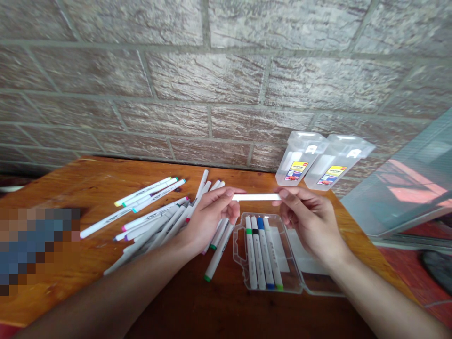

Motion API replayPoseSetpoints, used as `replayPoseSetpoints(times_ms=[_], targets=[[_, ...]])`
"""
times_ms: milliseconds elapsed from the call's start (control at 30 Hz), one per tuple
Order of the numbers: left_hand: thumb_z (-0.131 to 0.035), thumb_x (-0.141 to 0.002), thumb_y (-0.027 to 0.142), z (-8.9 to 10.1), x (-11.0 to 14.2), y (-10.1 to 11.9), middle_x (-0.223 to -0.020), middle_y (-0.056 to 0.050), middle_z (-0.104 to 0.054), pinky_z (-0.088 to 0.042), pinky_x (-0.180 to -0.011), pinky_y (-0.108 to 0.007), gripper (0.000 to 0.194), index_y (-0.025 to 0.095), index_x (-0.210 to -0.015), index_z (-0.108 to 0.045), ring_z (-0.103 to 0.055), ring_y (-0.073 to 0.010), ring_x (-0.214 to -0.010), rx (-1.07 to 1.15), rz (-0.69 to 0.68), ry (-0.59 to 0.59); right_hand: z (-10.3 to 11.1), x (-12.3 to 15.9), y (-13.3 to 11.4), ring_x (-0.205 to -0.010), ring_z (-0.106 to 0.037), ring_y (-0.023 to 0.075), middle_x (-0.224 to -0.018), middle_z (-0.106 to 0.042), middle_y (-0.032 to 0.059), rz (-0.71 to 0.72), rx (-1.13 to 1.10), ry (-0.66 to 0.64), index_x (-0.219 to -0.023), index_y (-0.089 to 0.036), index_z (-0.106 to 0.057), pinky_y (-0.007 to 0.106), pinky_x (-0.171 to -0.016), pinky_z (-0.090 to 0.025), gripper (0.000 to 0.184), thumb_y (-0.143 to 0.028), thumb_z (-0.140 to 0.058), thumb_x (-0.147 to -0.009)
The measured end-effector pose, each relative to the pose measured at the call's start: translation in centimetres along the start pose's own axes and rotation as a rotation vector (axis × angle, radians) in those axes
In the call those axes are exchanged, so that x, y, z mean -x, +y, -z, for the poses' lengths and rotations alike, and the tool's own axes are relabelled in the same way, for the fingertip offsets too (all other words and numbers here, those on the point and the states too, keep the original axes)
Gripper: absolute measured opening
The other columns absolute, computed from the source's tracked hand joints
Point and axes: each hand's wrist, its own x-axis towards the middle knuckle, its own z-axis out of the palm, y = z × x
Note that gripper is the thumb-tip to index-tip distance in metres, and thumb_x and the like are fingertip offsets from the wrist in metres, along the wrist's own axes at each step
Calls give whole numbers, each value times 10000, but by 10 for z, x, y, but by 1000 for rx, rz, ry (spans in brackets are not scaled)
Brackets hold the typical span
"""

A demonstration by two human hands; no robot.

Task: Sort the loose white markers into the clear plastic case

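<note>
A white marker [257,197] lies level between my two hands, above the table. My left hand [214,212] pinches one end of it, and my right hand [305,214] pinches the other; both ends are hidden by the fingers. Below, an open clear plastic case [286,254] holds several white markers [259,259] side by side, with green, black and blue bands showing. Left of the case, partly behind my left hand and forearm, spreads a loose pile of white markers [158,226] with coloured ends. One green-ended marker [219,256] lies just left of the case.
Two clear plastic cases [296,160] with yellow and blue labels stand upright at the table's back right, near the brick wall [208,84]. The wooden table [88,188] ends at the right beside a glass panel [406,174]. A blurred-out patch covers the left edge.
</note>
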Motion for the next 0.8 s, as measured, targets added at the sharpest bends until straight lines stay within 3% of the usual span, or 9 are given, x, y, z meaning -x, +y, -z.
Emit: replayPoseSetpoints(times_ms=[133, 367, 800], targets=[[-644, -952, 354, 1, 1, 1, -707, -36, -663, -403, -588, -267, 286, 121, -1058, -773, -557, -117, -570, -4, -32, -42, 1, -4, 1, -414, -477, 69, -553, -619, -9, -42, -27, 39, -804, -184, -783, 178, -382, -346, 232, -410, -803, -851], [-616, -978, 314, 1, 4, 3, -804, -73, -719, -423, -611, -264, 302, 140, -1175, -763, -591, -123, -603, 19, -58, -125, 0, -6, 1, -423, -479, 61, -713, -698, 24, -107, -98, 98, -833, -170, -789, 179, -356, -338, 241, -402, -841, -792], [-593, -1001, 312, -3, 7, 6, -1005, -135, -766, -460, -601, -262, 350, 153, -1288, -715, -598, -107, -606, -15, -95, -214, 2, -10, 3, -403, -474, 55, -669, -695, 13, -241, -222, 121, -892, -136, -789, 164, -333, -329, 324, -378, -898, -705]])
